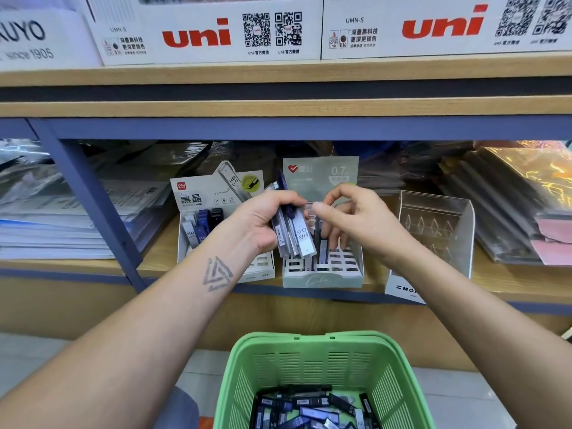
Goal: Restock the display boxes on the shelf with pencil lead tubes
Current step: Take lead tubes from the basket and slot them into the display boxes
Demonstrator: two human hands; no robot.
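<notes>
My left hand [263,219] grips a fanned bundle of pencil lead tubes [295,235], one marked HB 0.5. It hovers over the grey-green 0.7 display box [322,278] on the shelf. My right hand [356,218] is beside the bundle, thumb and forefinger pinching the top of one tube in it. One tube [323,250] stands in the grid of that box. To the left is a white display box [192,193] with several blue, black and white tubes [201,224] at its back. A green basket [322,366] below holds many loose tubes [309,411].
A clear acrylic display stand [439,230] sits right of the boxes. Stacked papers [62,224] lie left, behind a blue shelf post [93,209]. Wrapped folders [510,205] lean at the right. White uni cartons [204,29] stand on the shelf above.
</notes>
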